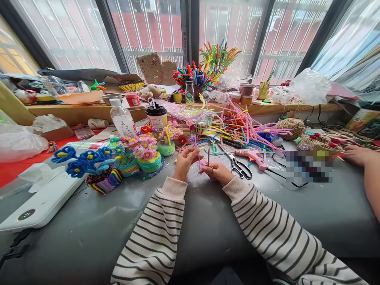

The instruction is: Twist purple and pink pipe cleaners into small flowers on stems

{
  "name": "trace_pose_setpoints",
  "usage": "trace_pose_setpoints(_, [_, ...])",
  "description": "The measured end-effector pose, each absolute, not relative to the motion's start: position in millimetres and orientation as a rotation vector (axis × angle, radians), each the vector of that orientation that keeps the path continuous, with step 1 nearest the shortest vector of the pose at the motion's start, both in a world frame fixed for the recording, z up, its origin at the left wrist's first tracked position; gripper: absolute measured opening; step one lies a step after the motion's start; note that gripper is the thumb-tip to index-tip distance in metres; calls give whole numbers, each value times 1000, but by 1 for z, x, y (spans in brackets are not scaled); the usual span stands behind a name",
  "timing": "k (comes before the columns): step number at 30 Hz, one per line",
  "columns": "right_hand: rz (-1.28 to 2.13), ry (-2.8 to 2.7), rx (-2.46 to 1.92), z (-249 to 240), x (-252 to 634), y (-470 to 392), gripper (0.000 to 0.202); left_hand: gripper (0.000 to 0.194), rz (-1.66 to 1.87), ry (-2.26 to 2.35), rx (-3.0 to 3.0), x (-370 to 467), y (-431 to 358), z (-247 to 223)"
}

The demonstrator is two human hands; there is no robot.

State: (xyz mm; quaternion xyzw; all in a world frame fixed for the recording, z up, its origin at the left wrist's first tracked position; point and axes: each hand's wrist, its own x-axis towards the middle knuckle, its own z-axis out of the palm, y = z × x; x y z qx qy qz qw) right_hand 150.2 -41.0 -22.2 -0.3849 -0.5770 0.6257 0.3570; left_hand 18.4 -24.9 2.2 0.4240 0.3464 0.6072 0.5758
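My left hand (184,163) is closed in a pinch on a thin purple pipe cleaner (198,168) that hangs down between my hands. Small scissors (208,155) point upward from my right hand (219,173), which is closed round their handle. The lower end of the pipe cleaner is close to my right fingertips; whether they touch it I cannot tell. Small pink bits lie on the grey table (208,221) behind and under my hands. Beyond them a small purple pipe-cleaner flower (192,138) shows.
Black-handled scissors (242,169) and a pink glue gun (257,159) with its cord lie to the right. Pipe-cleaner flower pots (150,163) stand left, near a lidded cup (157,118) and bottle (122,118). Loose pipe cleaners (237,126) pile behind. Another person's hand (356,155) rests far right.
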Motion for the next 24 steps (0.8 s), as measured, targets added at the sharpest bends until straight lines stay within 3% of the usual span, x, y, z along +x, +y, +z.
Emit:
trace_pose_setpoints(9, [1474, -1557, -1074, -23, 150, -41, 33, 21, 1467, 797, 1123, 20, -23, 1])
trace_pose_setpoints(17, [1551, -1769, -981, -12, 165, -37, 35, 20, 1317, 859, 1034, 16, -24, 4])
trace_pose_setpoints(24, [1329, -1791, -996, -11, 163, -38, 35, 19, 1209, 812, 1049, 18, -26, 5])
